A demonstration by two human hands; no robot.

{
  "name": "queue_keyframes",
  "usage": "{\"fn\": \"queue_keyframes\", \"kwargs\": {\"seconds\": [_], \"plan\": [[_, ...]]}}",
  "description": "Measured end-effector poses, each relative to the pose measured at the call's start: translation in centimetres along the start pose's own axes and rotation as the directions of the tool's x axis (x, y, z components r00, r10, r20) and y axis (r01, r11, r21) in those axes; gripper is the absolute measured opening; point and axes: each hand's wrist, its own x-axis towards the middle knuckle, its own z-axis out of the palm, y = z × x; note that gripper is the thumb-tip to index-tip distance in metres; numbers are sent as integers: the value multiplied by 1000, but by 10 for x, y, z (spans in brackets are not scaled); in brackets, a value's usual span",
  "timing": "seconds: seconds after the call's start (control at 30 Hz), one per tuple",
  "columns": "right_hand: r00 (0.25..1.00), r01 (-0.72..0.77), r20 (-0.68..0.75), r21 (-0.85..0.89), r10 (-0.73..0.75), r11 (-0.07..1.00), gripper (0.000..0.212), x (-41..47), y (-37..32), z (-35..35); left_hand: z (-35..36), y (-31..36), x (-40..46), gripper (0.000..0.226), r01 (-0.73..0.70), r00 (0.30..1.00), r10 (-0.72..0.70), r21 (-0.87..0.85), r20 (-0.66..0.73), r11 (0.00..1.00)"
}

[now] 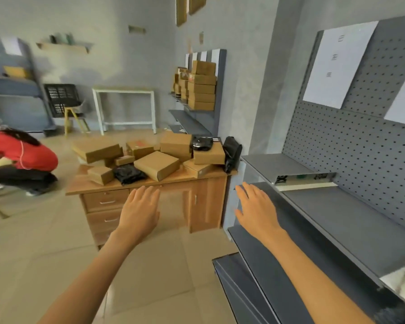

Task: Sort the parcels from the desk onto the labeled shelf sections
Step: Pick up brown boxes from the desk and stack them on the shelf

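1. Head view takes in a grey metal shelf unit (351, 213) on the right, its back a perforated pegboard with white label sheets (339, 66) whose print is too small to read; the flat steel shelves look smooth and bare where they show.
2. Further off and left of the shelves stands the wooden worktop (136, 183), laminate with drawers and a cupboard door, carrying the heap of parcels.
3. Most parcels are brown cardboard boxes (157, 165), flat, rectangular and stiff. They will likely be light and best taken by two opposite edges; the loose stacking suggests lifting top ones first so nothing slides.
4. A few are black plastic mailer bags (128, 174), glossy, crumpled and soft; one bag (232, 153) stands at the worktop's right end. I judge these slippery and floppy, better gripped around the bulk than by a corner.
5. More boxes sit stacked on a far wall shelf (201, 90).
6. Left hand (139, 209) and right hand (257, 206) both reach forward with fingers spread and hold nothing, short of the worktop.
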Motion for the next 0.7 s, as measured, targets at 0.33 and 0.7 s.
{"fn": "queue_keyframes", "kwargs": {"seconds": [0.33, 0.7], "plan": [[990, 137, -2, 109, -138, 985, 66, 117, 22, 49, 36, 2, 80, 59, 182, 983, -183, 37, 21, 983], [970, 233, 28, 157, -240, 960, 65, 222, 10, 105, 86, -37, 142, 63, 288, 948, -290, 34, 128, 957]]}}
